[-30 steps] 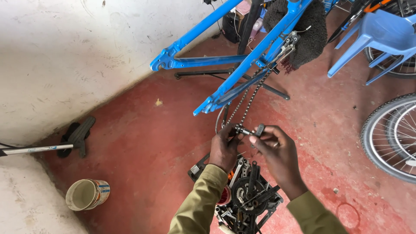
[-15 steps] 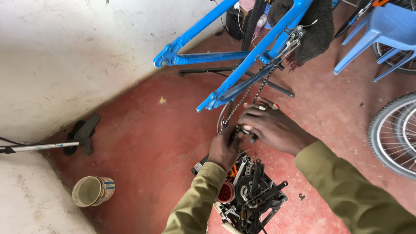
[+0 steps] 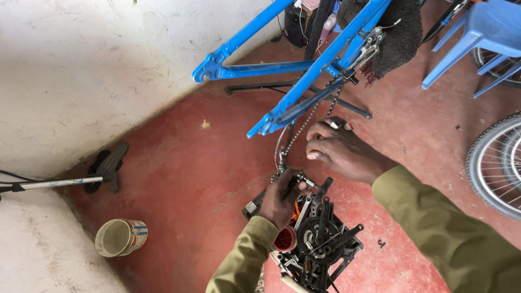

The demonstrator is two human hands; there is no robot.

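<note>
Floor: a red concrete floor (image 3: pixel 179 179) fills the middle of the view, meeting a whitewashed wall (image 3: pixel 81 81) on the far left.
Bike frame: a blue bicycle frame (image 3: pixel 304 81) hangs on a black stand at the far centre, its rear ends pointing left and near.
Wheel and chair: a spoked wheel (image 3: pixel 496 168) lies at the right edge; a blue plastic chair (image 3: pixel 483 38) stands far right.
Parts box: a crate of dark cranks and pedals (image 3: pixel 323 241) sits near centre, just under the hands.
Pump and can: a floor pump (image 3: pixel 97 172) lies at the left, with an open tin can (image 3: pixel 120 237) nearer.
Chain: a bicycle chain (image 3: pixel 304 127) droops from the frame down toward the left hand.
Right hand: the right hand (image 3: pixel 342 149) hovers palm down just right of the chain, fingers spread and loosely curled, gripping nothing that shows.
Left hand: the left hand (image 3: pixel 282 196) is closed around a small metal tool (image 3: pixel 305 180) at the chain's lower end, just above the crate.
Risk: the slack chain could likely slip off the tool and swing, since only one hand steadies it; a fingertip may get pinched between links, and a loosened small part could drop into the crowded crate and be lost.
</note>
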